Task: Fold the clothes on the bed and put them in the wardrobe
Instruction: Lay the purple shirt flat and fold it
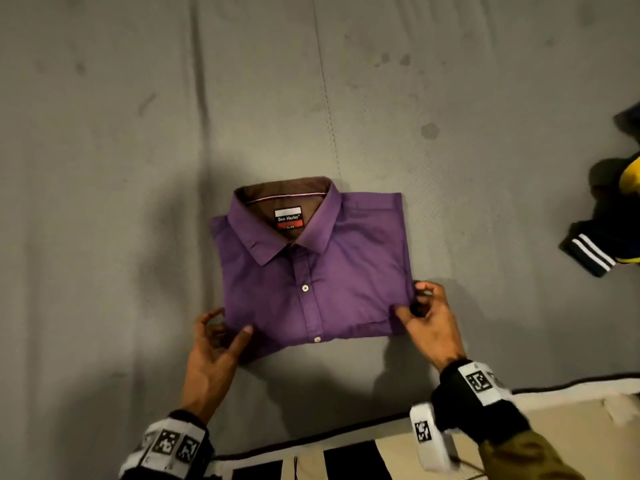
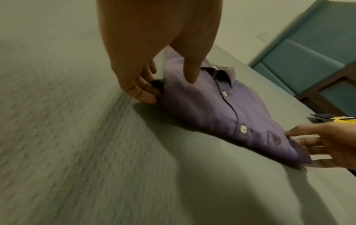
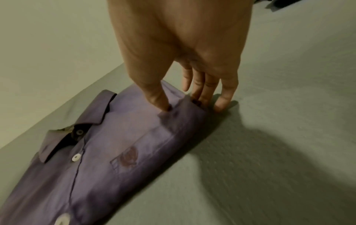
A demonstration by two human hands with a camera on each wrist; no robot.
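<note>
A folded purple shirt (image 1: 311, 271) lies collar-up and buttoned on the grey bed (image 1: 121, 168). My left hand (image 1: 230, 323) holds its near left corner, thumb on top and fingers curled in at the side edge. My right hand (image 1: 412, 299) holds the near right corner the same way. In the left wrist view the left hand (image 2: 169, 86) has fingers tucked at the edge of the shirt (image 2: 212, 109), with the right hand (image 2: 327, 144) at the far corner. In the right wrist view the thumb of the right hand (image 3: 185, 105) presses on the shirt (image 3: 115, 152), fingers under the fold.
A dark garment with white stripes and yellow parts (image 1: 595, 251) lies on the bed at the right. The bed's near edge (image 1: 346, 433) runs along the bottom, with floor beyond it. Teal padded furniture (image 2: 308, 60) stands past the bed's far side.
</note>
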